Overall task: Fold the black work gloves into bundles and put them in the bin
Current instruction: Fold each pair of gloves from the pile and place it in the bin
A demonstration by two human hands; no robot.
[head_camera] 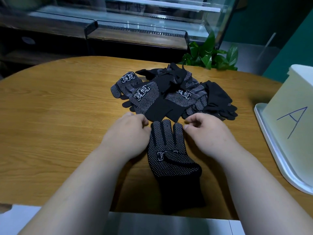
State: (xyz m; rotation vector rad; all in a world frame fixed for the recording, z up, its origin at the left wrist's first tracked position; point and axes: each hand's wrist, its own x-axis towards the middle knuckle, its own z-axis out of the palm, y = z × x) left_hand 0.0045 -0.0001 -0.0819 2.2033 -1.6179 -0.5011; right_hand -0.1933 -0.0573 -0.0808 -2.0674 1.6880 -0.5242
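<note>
Flanking a single black glove (167, 158) on a wooden desk (59, 107), a person's left hand (128, 134) and right hand (208, 133) sit knuckles up with fingers curled inward, one on each side of the glove's fingers. The left hand's knuckles touch the glove's outer left finger. The right hand's thumb and forefinger rest just beside the outer right finger. Whether either hand actually pinches the fabric cannot be told from this angle.

The glove lies flat with its white-dotted palm side up and a white printed logo at its middle. Its fingers point away from the person, and its plain knitted cuff is nearest the desk's front edge. What looks like its thumb lies folded across the palm.

Just beyond the fingertips, a loose pile of gloves (169, 94) of the same kind sprawls across the middle of the desk. Some show dotted palms and logos, others their plain black backs, and they overlap at all angles.

Well to the right, at the desk's edge, stands the white bin (291, 99), with a blue letter A drawn by hand on its near wall. Its inside is out of sight. The bin sits on a pale tray (264, 133).

Behind the desk, a green leafy plant (210, 55) rises beside a glass display case (152, 14) fronted by dark mesh trays (135, 28).
</note>
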